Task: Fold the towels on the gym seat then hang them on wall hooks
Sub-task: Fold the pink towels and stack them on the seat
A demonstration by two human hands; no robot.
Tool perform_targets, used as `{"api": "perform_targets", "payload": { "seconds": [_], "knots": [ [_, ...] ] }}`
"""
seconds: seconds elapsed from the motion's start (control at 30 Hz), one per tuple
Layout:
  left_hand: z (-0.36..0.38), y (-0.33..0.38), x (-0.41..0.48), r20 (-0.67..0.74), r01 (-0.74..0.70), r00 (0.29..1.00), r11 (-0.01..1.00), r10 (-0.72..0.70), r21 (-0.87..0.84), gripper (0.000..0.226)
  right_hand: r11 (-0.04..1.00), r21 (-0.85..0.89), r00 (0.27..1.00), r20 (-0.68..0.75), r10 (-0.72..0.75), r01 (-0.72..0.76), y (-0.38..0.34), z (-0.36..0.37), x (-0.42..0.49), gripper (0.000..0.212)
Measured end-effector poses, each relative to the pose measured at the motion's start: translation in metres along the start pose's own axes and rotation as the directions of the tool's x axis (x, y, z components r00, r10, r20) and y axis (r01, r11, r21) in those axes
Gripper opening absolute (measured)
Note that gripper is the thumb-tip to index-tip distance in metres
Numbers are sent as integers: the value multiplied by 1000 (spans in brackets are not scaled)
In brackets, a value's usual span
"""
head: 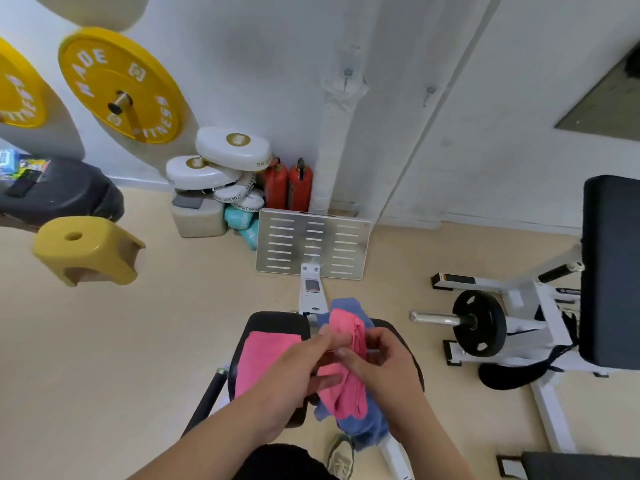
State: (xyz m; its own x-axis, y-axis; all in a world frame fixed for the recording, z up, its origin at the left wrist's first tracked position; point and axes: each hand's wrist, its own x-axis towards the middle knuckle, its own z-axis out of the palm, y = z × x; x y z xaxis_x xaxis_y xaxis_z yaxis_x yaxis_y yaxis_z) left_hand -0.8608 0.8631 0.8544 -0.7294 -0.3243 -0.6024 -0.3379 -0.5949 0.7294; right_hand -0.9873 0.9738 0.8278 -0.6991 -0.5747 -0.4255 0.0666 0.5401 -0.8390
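Note:
A black gym seat (277, 323) in two pads sits below me. On its left pad lies a folded pink towel (261, 358). Over the right pad a crumpled pink towel (346, 386) rests on a blue towel (363, 427). My left hand (294, 372) and my right hand (384, 362) both pinch the crumpled pink towel near its top edge. Two wall hooks (348, 76) (429, 93) stick out of the white wall ahead; the left one holds a clear plastic bag.
A metal footplate (311, 244) stands beyond the seat. A yellow stool (86, 251) is at left, white pads and red extinguishers (287, 188) by the wall. A weight machine with a black plate (479, 323) and bench (609, 271) is at right. My shoe (341, 457) is on the floor.

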Motion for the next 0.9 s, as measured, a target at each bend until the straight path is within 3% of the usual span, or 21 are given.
{"api": "perform_targets", "payload": {
  "seconds": [0.07, 0.13, 0.23, 0.3, 0.37, 0.47, 0.57, 0.67, 0.77, 0.83, 0.9],
  "knots": [
    [-15, -4, -7, 63, 19, 998, 1000, -18, -13, 49, 1000, 16, 1000, 2, -5, 5, 1, 12, -3, 19],
    [-30, -8, -11, 84, 21, 996, 1000, -22, 2, 42, 999, 45, 1000, -8, -6, 6, 5, 21, -6, 16],
    [-53, -21, -4, -169, -27, 985, 996, 42, 89, 25, 982, 177, 998, 13, 58, -60, 13, 30, -11, 16],
    [-73, -30, 2, -302, -4, 951, 982, 61, 187, 34, 934, 327, 989, 76, 127, -145, 16, 36, -13, 15],
    [-94, -39, 2, -218, 81, 975, 988, -52, 129, 54, 834, 492, 968, 156, 199, -250, 17, 42, -13, 20],
    [-118, -53, 4, 39, 244, 970, 964, -241, -108, 48, 715, 593, 928, 269, 258, -370, 22, 52, -5, 32],
    [-134, -65, 11, -29, 274, 958, 937, -287, -215, 35, 801, 432, 908, 261, 327, -413, 43, 69, 3, 25],
    [-143, -68, 15, -151, 279, 943, 953, -295, -120, 27, 893, 162, 903, 173, 394, -420, 55, 91, 10, 13],
    [-149, -65, 25, -238, 302, 926, 953, -294, -4, 8, 942, 11, 940, 67, 335, -337, 52, 108, 26, 7],
    [-153, -59, 35, -307, 293, 916, 954, -259, 69, 12, 947, -30, 945, 58, 323, -321, 46, 113, 38, 12],
    [-157, -58, 43, -362, 267, 909, 955, -206, 128, 17, 949, -7, 944, 108, 313, -314, 47, 115, 49, 30]
  ]
}}
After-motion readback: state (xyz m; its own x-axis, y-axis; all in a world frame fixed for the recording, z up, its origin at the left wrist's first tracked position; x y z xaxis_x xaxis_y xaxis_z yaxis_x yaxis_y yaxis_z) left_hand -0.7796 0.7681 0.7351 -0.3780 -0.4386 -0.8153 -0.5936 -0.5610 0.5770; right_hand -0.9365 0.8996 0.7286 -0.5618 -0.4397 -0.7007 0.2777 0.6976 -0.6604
